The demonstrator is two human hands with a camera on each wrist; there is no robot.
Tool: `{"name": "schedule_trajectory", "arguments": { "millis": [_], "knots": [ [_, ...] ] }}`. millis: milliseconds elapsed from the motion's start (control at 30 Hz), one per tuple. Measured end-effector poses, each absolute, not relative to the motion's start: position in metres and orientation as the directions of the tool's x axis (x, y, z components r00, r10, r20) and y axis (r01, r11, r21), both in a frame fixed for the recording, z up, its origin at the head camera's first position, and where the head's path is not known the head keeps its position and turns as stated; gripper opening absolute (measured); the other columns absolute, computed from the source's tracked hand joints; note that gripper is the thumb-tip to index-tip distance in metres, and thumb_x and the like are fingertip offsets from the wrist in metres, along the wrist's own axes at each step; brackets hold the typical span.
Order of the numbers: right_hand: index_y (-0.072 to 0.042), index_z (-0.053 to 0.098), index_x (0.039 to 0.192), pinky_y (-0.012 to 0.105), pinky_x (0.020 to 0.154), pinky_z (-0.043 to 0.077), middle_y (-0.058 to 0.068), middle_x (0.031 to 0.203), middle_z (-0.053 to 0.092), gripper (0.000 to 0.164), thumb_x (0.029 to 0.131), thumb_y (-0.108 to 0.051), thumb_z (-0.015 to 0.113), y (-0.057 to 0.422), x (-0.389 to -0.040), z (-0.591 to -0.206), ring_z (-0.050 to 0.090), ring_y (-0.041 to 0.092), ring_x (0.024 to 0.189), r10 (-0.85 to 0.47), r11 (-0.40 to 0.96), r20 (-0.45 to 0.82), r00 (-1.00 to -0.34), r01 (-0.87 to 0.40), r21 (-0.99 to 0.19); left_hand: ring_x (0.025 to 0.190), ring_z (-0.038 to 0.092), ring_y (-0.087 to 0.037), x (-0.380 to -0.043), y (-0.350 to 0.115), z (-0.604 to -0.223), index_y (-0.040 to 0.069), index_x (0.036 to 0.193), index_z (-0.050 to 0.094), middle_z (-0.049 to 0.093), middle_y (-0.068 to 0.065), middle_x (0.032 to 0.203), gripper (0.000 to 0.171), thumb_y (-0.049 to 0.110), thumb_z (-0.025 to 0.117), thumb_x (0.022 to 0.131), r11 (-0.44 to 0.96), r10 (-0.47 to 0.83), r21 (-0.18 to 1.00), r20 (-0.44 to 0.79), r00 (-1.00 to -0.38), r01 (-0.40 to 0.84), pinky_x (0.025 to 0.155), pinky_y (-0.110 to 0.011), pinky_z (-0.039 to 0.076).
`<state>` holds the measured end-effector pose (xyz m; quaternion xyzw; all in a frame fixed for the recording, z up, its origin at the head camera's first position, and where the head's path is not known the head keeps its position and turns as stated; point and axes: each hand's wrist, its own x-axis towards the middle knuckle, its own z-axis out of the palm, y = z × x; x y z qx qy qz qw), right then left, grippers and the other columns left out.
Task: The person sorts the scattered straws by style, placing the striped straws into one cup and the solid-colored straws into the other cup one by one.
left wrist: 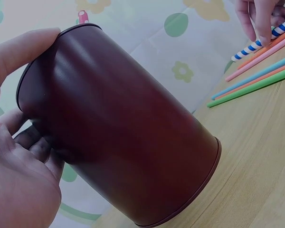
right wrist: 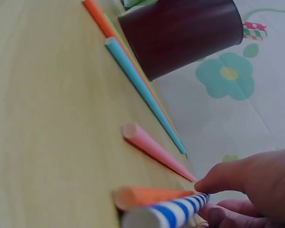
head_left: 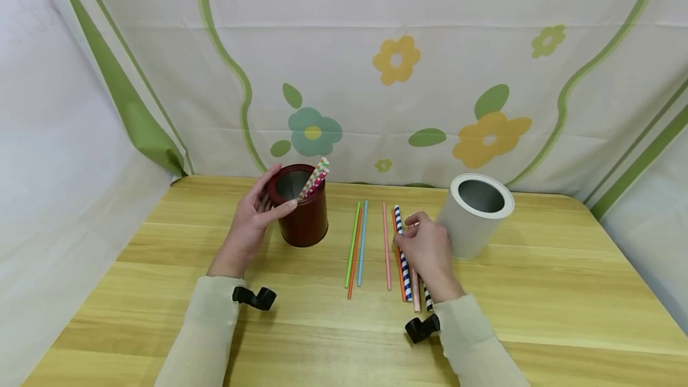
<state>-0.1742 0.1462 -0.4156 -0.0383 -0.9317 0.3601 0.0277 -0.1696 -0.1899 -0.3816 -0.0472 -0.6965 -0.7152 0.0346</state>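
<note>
My left hand (head_left: 248, 221) grips a dark red can (head_left: 304, 224) near its rim, thumb on the near side and fingers round the far side. Two patterned paper straws (head_left: 317, 179), one dotted pink and one multicoloured, lean out of the can. My right hand (head_left: 428, 249) pinches a blue-and-white striped straw (head_left: 405, 273) near its upper part, low over the table. Beside that straw lie an orange straw (right wrist: 142, 197) and a pink straw (head_left: 386, 249). A pale pink straw (head_left: 416, 294) and a black-and-white striped straw (head_left: 427, 298) are partly hidden under my right hand.
A white can (head_left: 464, 235) with an open top stands just right of my right hand. Between the cans lie green (head_left: 352, 249), orange (head_left: 352, 279) and blue (head_left: 362, 243) straws. A flowered cloth (head_left: 365, 94) hangs behind the wooden table (head_left: 322, 339).
</note>
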Motion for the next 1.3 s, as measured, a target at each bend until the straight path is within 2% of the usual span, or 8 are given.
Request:
{"name": "schedule_trajectory", "arguments": {
  "millis": [300,533,667,800,933,1133,1300],
  "knots": [
    [-0.009,0.074,0.122,0.041,0.078,0.061,0.011,0.098,0.081,0.034,0.092,-0.026,0.077,0.150,-0.175,-0.412,0.075,0.022,0.079,0.136,0.644,0.017,-0.991,0.076,-0.761,0.166,0.027,-0.015,-0.169,-0.190,-0.382,0.022,0.170,0.033,0.037,-0.002,0.174,0.085,0.005,0.075,0.097,-0.035,0.018,0.993,0.114,-0.993,0.113,0.139,-0.042,0.016],
    [-0.010,0.075,0.123,0.045,0.088,0.060,0.008,0.098,0.082,0.035,0.092,-0.028,0.077,0.149,-0.175,-0.409,0.077,0.024,0.086,0.155,0.622,0.023,-0.988,0.079,-0.779,0.165,0.027,-0.015,-0.169,-0.191,-0.382,0.027,0.169,0.036,0.037,-0.001,0.174,0.084,0.006,0.075,0.098,-0.032,0.020,0.994,0.109,-0.994,0.108,0.139,-0.042,0.017],
    [-0.010,0.075,0.122,0.035,0.079,0.059,0.009,0.101,0.082,0.034,0.092,-0.026,0.077,0.149,-0.177,-0.408,0.076,0.022,0.087,0.164,0.578,0.002,-0.986,0.094,-0.810,0.166,0.027,-0.016,-0.169,-0.191,-0.382,0.023,0.170,0.033,0.037,-0.002,0.174,0.085,0.006,0.075,0.098,-0.032,0.021,0.994,0.108,-0.994,0.108,0.139,-0.043,0.017],
    [-0.009,0.074,0.123,0.026,0.068,0.057,0.012,0.102,0.080,0.033,0.093,-0.023,0.077,0.149,-0.178,-0.408,0.075,0.016,0.077,0.169,0.517,-0.018,-0.985,0.104,-0.850,0.165,0.027,-0.015,-0.169,-0.190,-0.382,0.023,0.170,0.033,0.037,-0.002,0.174,0.085,0.006,0.075,0.098,-0.031,0.021,0.994,0.107,-0.994,0.107,0.139,-0.043,0.017],
    [-0.008,0.073,0.123,0.024,0.065,0.057,0.013,0.102,0.080,0.033,0.094,-0.021,0.077,0.148,-0.179,-0.407,0.072,0.011,0.070,0.172,0.492,-0.019,-0.985,0.103,-0.864,0.165,0.027,-0.015,-0.169,-0.190,-0.382,0.025,0.170,0.034,0.037,-0.002,0.174,0.084,0.007,0.075,0.098,-0.030,0.019,0.994,0.107,-0.994,0.107,0.139,-0.042,0.017],
    [-0.008,0.072,0.125,0.024,0.066,0.057,0.010,0.102,0.079,0.032,0.096,-0.019,0.076,0.146,-0.177,-0.402,0.071,0.009,0.071,0.172,0.436,-0.043,-0.984,0.115,-0.892,0.165,0.027,-0.016,-0.169,-0.190,-0.381,0.022,0.171,0.032,0.037,-0.002,0.174,0.086,0.006,0.075,0.098,-0.030,0.021,0.994,0.108,-0.994,0.108,0.139,-0.043,0.017],
    [-0.009,0.071,0.127,0.024,0.068,0.056,0.008,0.100,0.077,0.031,0.097,-0.018,0.076,0.143,-0.177,-0.397,0.070,0.010,0.072,0.184,0.364,-0.065,-0.981,0.129,-0.922,0.165,0.027,-0.016,-0.169,-0.190,-0.381,0.023,0.170,0.033,0.037,-0.002,0.174,0.085,0.006,0.074,0.098,-0.032,0.020,0.994,0.107,-0.994,0.106,0.139,-0.043,0.017]
  ]
}}
